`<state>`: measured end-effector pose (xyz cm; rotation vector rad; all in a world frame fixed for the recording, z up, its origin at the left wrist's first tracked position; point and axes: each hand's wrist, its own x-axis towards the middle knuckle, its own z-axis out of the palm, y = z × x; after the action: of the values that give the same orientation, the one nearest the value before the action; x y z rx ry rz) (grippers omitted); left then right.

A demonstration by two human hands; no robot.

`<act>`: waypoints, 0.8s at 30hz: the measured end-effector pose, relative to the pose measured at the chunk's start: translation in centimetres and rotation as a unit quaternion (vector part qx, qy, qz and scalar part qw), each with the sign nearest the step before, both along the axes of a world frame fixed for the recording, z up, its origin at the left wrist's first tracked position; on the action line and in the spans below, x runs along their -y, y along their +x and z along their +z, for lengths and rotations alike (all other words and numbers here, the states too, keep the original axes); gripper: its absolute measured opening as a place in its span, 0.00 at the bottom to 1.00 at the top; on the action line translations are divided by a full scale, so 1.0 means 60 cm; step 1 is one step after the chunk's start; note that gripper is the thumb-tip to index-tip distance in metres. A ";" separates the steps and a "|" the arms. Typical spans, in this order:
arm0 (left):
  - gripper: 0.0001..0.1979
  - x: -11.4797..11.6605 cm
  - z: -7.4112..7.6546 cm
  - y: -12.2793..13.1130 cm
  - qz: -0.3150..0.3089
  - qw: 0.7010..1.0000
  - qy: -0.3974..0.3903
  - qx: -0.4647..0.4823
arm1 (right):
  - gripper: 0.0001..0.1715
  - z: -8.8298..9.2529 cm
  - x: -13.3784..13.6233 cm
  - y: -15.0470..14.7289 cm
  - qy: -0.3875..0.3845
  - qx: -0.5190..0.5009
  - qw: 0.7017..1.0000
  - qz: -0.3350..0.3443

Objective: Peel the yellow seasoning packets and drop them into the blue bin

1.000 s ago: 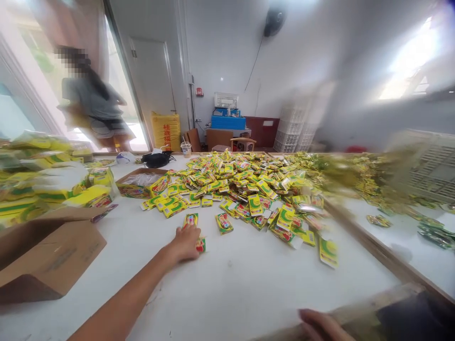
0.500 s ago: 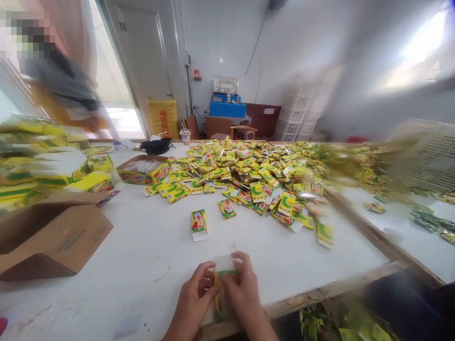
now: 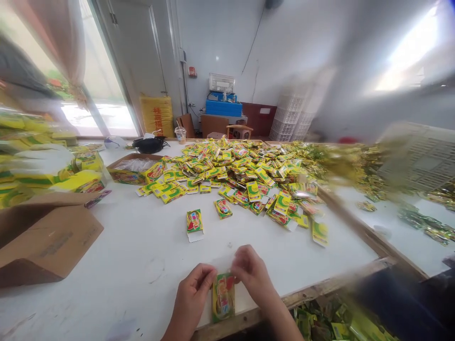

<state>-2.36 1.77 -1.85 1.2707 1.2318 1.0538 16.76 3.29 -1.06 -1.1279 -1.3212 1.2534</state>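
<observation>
A small yellow-and-green printed cardboard box [image 3: 223, 298] lies flat at the table's near edge, colourful lettering facing up. Its far end is between my two hands. My left hand [image 3: 192, 296] pinches thumb and forefinger at the box's far left corner. At the far right corner is my right hand [image 3: 254, 274], fingers curled and thumb touching the box, its fingertips somewhat blurred. Beyond my hands lie another box with a white flap out [image 3: 195, 225] and a second box [image 3: 223, 209]. A large heap of such boxes [image 3: 231, 166] spreads behind them.
At left stands an open brown carton [image 3: 71, 241], with stacked yellow packs [image 3: 21, 161] behind it. A printed tray [image 3: 128, 176] holds clear plastic. A wooden strip [image 3: 369, 232] separates the right-hand surface, which carries shiny packets [image 3: 423, 222]. Below the near edge are more packets [image 3: 320, 322].
My right hand has drawn back a little to the right, uncovering the box's printed face. My left thumb has moved up to the far left corner. The view has shifted slightly.
</observation>
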 end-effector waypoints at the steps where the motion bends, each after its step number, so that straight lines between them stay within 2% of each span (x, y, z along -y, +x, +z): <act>1: 0.15 -0.003 0.001 0.003 0.010 1.000 0.000 0.001 | 0.13 0.003 0.000 0.002 0.000 -0.004 1.000 -0.001; 2: 0.18 -0.006 0.001 0.006 0.011 1.000 -0.001 0.005 | 0.15 0.005 0.000 0.004 0.004 0.000 1.000 -0.003; 4: 0.21 -0.012 0.000 0.009 -0.001 1.000 0.004 0.006 | 0.11 0.008 0.000 0.006 0.008 0.017 1.000 -0.006; 6: 0.16 -0.017 -0.001 0.012 -0.009 1.000 0.018 -0.008 | 0.09 0.010 -0.003 0.007 -0.005 0.021 1.000 -0.020; 8: 0.13 -0.018 -0.001 0.015 0.001 0.999 0.029 -0.027 | 0.12 0.012 -0.005 0.007 -0.020 0.020 0.999 -0.030; 14: 0.14 -0.017 0.010 0.032 0.012 0.998 0.040 -0.055 | 0.12 0.020 -0.007 0.007 -0.040 0.035 0.998 -0.044; 20: 0.11 -0.026 0.037 0.026 -0.066 0.989 0.089 -0.097 | 0.06 0.029 0.000 0.016 -0.021 0.063 0.997 -0.034; 22: 0.12 -0.023 0.040 0.017 -0.102 0.980 0.126 -0.114 | 0.05 0.028 0.004 0.017 -0.009 0.073 0.997 -0.023; 24: 0.14 -0.018 0.038 0.006 -0.130 0.973 0.150 -0.117 | 0.07 0.025 0.010 0.014 -0.005 0.069 0.998 -0.012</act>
<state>-2.01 2.86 0.42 1.7796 1.0640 0.9398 17.61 2.67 0.43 -1.2521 -1.4004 1.1843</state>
